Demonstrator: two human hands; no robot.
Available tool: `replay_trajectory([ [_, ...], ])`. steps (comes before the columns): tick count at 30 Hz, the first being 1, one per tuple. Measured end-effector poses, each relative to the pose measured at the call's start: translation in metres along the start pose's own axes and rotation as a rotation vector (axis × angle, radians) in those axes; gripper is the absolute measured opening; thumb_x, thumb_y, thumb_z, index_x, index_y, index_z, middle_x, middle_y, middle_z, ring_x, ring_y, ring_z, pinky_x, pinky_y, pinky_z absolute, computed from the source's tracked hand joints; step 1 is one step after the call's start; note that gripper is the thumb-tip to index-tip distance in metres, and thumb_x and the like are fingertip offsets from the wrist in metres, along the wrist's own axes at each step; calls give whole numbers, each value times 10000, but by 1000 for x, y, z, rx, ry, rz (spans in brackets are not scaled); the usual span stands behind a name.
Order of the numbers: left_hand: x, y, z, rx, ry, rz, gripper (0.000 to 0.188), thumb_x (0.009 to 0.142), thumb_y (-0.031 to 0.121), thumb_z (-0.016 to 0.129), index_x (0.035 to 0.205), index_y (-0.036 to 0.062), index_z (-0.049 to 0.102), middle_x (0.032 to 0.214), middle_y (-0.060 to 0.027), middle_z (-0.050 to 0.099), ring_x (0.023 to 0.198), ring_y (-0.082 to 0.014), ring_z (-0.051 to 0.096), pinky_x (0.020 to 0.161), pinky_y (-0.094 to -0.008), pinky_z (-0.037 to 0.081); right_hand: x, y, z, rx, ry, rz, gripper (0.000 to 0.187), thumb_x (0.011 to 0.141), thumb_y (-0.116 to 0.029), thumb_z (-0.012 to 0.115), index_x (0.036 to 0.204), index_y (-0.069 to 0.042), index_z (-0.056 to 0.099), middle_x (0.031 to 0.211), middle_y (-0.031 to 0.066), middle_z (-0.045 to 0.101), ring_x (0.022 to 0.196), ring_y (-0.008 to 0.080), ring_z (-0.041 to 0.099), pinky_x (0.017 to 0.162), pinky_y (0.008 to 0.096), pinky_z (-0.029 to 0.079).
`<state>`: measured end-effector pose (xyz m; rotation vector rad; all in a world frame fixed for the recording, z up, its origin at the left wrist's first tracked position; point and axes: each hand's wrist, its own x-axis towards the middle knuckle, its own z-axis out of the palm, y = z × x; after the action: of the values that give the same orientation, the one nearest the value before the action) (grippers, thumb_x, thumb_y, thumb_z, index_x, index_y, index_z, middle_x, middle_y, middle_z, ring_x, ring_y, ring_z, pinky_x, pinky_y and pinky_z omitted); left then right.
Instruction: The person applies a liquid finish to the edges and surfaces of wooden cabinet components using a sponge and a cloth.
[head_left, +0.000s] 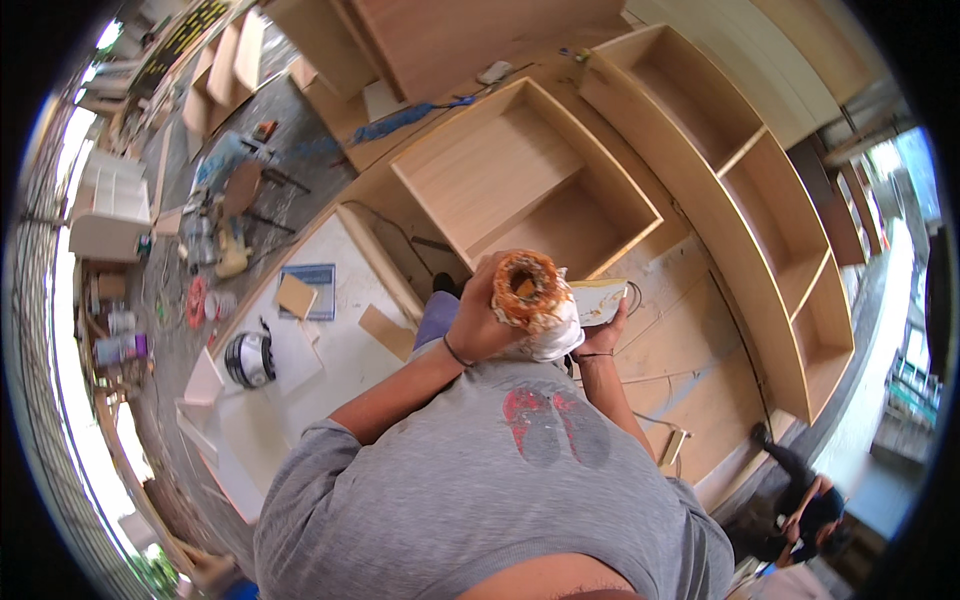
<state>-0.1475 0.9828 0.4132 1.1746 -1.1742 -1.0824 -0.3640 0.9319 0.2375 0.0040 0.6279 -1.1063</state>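
My left hand (480, 318) is wrapped round a white container (553, 338) in front of my chest. Its round mouth, thick with an orange-brown crust, faces up at me, and something orange-yellow shows inside. Beside it, my right hand (603, 335) grips a flat pale piece (597, 300) with brown smears and a yellowish edge; I cannot make out its exact kind. Just beyond both hands lies an open wooden box (530, 145) with a divider across it.
A long wooden shelf unit (690, 150) with several compartments curves along the right. On the white tabletop (270, 440) at left are a black-and-white round tub (249, 360), a blue sheet (318, 288) and wood offcuts. A stool (243, 188) stands beyond. Another person (800, 515) is at lower right.
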Motion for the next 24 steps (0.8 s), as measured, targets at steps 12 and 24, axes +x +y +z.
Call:
replay_trajectory([
  [12,130,-44,-138,-328,-448,-62,1149,506,447,953,1392,2,374,1372,-120,481,1253,-224,487,1073,-387,396,26,90,97,284,71,-365,736,818,-677,534,1366,-188,488,1318,98,572,1206,353,543,989,640,414],
  [24,183,-29,-98,-614,-1227,-204,1354,379,437,988,1457,35,274,1391,-181,461,1290,-308,464,1074,-457,404,-31,151,127,414,142,-781,699,847,-656,547,1367,-192,497,1314,94,578,1187,316,568,986,614,431],
])
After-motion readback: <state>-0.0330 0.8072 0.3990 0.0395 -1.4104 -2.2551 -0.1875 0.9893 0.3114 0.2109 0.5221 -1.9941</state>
